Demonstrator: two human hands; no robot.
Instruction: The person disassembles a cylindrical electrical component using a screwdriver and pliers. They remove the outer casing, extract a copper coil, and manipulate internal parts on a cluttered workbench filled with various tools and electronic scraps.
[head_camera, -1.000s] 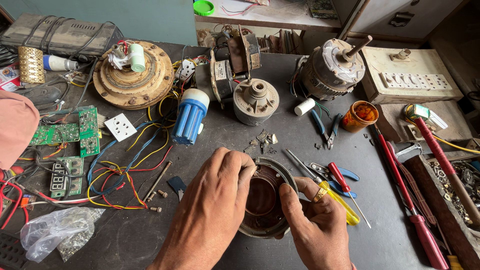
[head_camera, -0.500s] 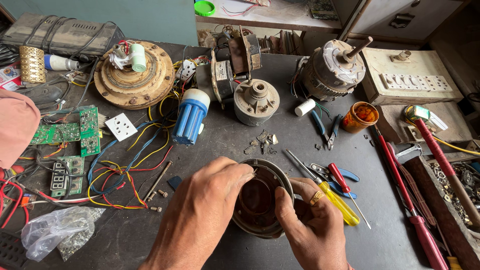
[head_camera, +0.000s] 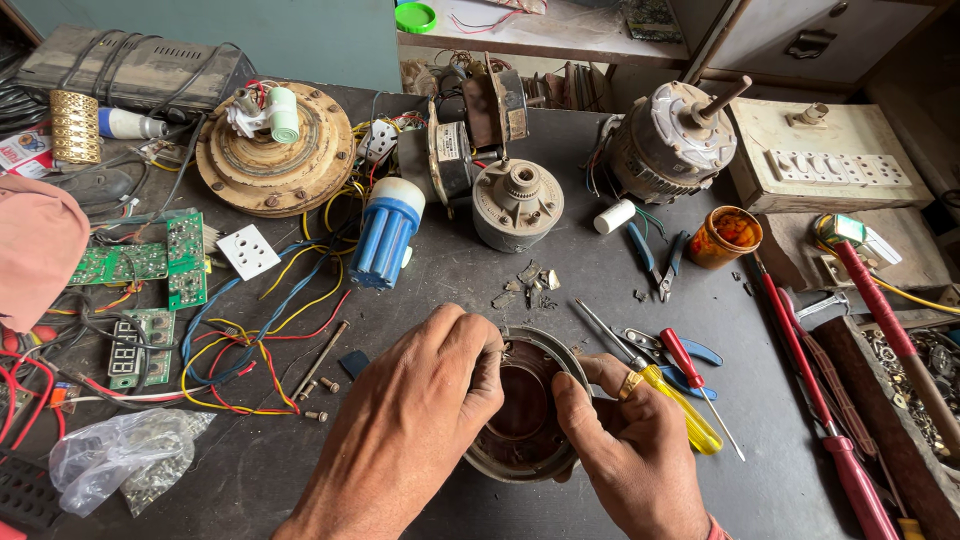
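Observation:
Both my hands hold a round grey motor housing (head_camera: 530, 410) with reddish copper windings inside, tilted up off the dark workbench. My left hand (head_camera: 420, 420) grips its left rim, fingers curled over the top edge. My right hand (head_camera: 625, 450) grips the right rim, thumb pressed on the inner edge; a gold ring shows on one finger. A yellow-handled screwdriver (head_camera: 680, 405) and a red-handled screwdriver (head_camera: 690, 365) lie just right of my right hand.
Blue cylindrical part (head_camera: 388, 232), grey motor end cap (head_camera: 515, 205), large motor with shaft (head_camera: 665, 140), round rotor plate (head_camera: 275, 150), green circuit boards (head_camera: 150, 260), tangled coloured wires (head_camera: 260, 330), orange jar (head_camera: 725, 235), blue pliers (head_camera: 655, 260), plastic bag (head_camera: 120, 465), loose bolts (head_camera: 320, 385).
The housing has been tipped up and turned slightly in my hands; my left fingers have shifted further over its top rim. Everything else on the bench is where it was.

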